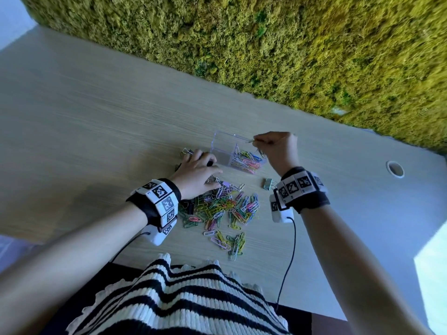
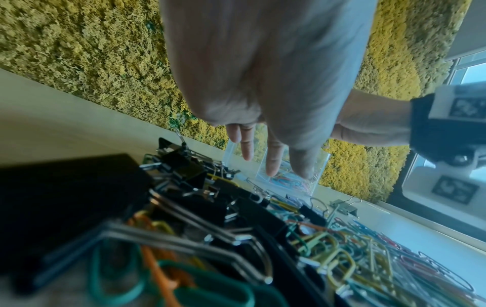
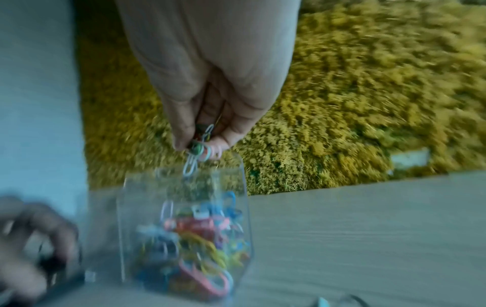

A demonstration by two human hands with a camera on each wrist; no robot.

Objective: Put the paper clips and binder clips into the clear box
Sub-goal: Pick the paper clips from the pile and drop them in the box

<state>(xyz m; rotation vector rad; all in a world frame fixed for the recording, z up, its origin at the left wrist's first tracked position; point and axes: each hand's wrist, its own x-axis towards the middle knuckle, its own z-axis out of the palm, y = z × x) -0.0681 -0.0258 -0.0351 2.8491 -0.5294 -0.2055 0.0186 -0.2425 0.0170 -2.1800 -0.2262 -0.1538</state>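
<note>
**Paper clips held over the clear box, binder clips under the other hand**

The right hand (image 1: 278, 151) is raised above the clear box (image 1: 235, 153), its fingers (image 3: 181, 128) curled and pinched together on a small bunch of paper clips (image 3: 197, 151). One pale clip is seen dangling below the fingertips in the right wrist view, just over the box's open top. Directly beneath those fingers, the right-hand compartment of the box is partly filled with coloured paper clips (image 1: 245, 162); the compartment on the far side from the fingers shows no clips that can be made out.

The left hand (image 1: 196, 171) is laid low on the counter (image 1: 96, 122), just beside the box. Its fingers (image 2: 272, 157) are seen extended and slightly spread in the left wrist view, reaching toward the box wall. Black binder clips (image 2: 189, 166) lie under and around these fingers, and a dark clip seems to be touched by the fingertips in the head view; whether it is actually gripped cannot be told.

Behind the left fingers, toward the wrist, a loose heap of coloured paper clips (image 1: 227, 206) is spread on the counter, with more black binder clips at its left edge. A single silver binder clip (image 1: 269, 184) is set apart, below the right wrist and well clear of either hand's fingers. A moss wall (image 1: 290, 44) borders the counter beyond the box.
</note>
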